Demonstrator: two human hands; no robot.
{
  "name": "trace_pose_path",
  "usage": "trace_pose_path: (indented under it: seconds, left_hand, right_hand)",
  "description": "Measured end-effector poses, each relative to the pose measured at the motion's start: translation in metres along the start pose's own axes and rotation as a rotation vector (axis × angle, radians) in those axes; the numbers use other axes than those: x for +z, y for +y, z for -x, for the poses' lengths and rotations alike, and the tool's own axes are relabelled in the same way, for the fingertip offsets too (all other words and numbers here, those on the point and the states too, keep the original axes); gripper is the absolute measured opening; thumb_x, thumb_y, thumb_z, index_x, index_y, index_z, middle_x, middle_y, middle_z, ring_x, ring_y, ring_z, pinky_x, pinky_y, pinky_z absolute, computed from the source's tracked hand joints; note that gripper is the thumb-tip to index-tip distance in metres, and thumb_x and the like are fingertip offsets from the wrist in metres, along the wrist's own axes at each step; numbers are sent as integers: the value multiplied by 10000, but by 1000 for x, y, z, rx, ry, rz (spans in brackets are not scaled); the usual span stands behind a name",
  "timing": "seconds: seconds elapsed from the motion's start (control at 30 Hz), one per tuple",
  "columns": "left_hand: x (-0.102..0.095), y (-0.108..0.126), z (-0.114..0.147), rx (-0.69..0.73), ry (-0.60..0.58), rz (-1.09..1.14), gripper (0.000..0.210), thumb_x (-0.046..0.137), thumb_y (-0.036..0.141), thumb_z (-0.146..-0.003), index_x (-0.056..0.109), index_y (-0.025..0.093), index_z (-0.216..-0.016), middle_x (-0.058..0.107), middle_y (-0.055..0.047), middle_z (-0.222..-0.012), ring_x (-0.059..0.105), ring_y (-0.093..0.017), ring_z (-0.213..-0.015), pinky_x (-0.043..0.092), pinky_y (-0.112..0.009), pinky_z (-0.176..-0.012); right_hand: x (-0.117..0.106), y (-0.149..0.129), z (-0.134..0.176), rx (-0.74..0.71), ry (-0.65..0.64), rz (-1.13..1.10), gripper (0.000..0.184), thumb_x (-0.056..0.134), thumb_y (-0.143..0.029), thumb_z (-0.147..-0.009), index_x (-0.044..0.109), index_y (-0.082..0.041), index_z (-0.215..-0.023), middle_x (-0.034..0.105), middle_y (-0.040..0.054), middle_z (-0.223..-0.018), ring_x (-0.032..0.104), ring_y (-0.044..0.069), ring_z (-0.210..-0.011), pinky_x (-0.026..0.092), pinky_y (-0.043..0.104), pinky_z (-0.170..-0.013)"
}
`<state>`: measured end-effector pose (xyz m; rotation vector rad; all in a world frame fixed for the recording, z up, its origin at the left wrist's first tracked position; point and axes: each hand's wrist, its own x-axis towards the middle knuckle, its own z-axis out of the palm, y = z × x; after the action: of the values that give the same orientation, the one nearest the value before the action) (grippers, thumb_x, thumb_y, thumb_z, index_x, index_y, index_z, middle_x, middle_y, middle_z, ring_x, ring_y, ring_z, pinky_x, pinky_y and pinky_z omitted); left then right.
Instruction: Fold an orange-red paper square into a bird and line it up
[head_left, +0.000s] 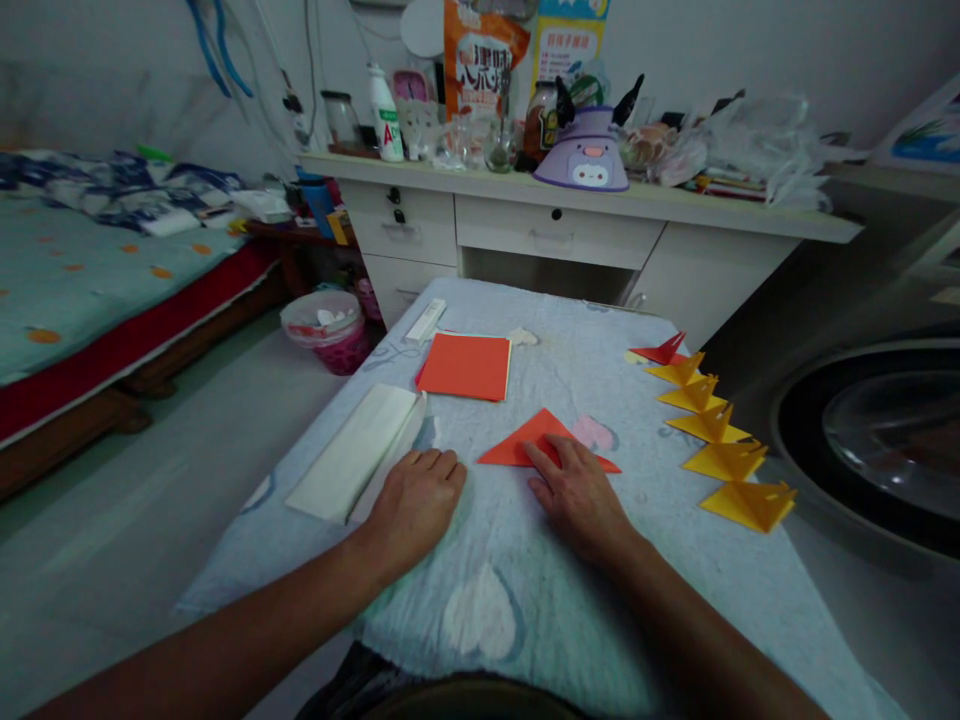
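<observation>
An orange paper triangle (pixel 513 445), folded from a sheet, lies flat on the cloth-covered table (pixel 480 540). My right hand (pixel 574 490) rests on it with fingers stretched out, covering part of its right half. My left hand (pixel 420 495) is closed in a loose fist on the table, left of the triangle, against the edge of a folded white paper packet (pixel 352 455). The undersides of its fingers are hidden. Beyond the hands sits a stack of square paper (pixel 466 367) with an orange sheet on top.
Several yellow folded paper birds (pixel 709 425) and a red one (pixel 664 350) line the table's right edge. A small white strip-shaped object (pixel 425 320) lies at the far left. Behind stands a cluttered white desk (pixel 547 235); a pink bin (pixel 337 340) is on the floor.
</observation>
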<state>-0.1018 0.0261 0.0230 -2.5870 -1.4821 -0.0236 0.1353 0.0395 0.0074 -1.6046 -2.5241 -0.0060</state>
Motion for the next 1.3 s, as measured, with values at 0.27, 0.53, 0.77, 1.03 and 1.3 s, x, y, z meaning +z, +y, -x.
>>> trace_pose_path:
  seconds: [0.27,0.53,0.77,1.03,1.3]
  left_hand:
    - [13,32,-23,183,207,152,380,408,97,-940,508,143,-1304,604,-107,-1263,546,-226,-1136,426,-388,-957]
    - [21,38,-20,122,38,154,287,503,190,-928,571,124,-1199,639,-81,-1043,557,-233,-961,451,-374,-842]
    - [16,38,-17,103,70,135,241,467,223,-957,592,153,-1152,631,-77,-1010,540,-233,-955,416,-388,-802]
    - [18,37,-28,98,57,150,232,485,150,-928,595,159,-1132,619,-71,-985,545,-233,-916,453,-385,-791]
    - [14,40,-29,124,9,82,264,490,95,-905,623,131,-1129,632,-95,-1005,562,-240,-931,461,-377,-778]
  right_hand:
    - [6,0,4,-57,44,43,490,584,-422,-908,555,-262,-1371,531,194,-1335,492,337,-1217,405,502,-1026]
    - [5,2,13,-136,16,-4,573,498,-583,-905,474,-345,-1426,444,185,-1459,409,407,-1309,319,604,-1045]
    - [5,2,15,-117,-32,-42,582,486,-622,-893,464,-379,-1422,379,179,-1514,350,429,-1367,288,629,-1057]
    - [1,0,15,-97,-75,-53,600,491,-616,-895,452,-356,-1434,337,181,-1543,320,424,-1395,269,629,-1074]
    - [2,16,24,-129,-68,-40,587,462,-608,-915,423,-367,-1449,308,165,-1563,298,415,-1411,264,631,-1078]
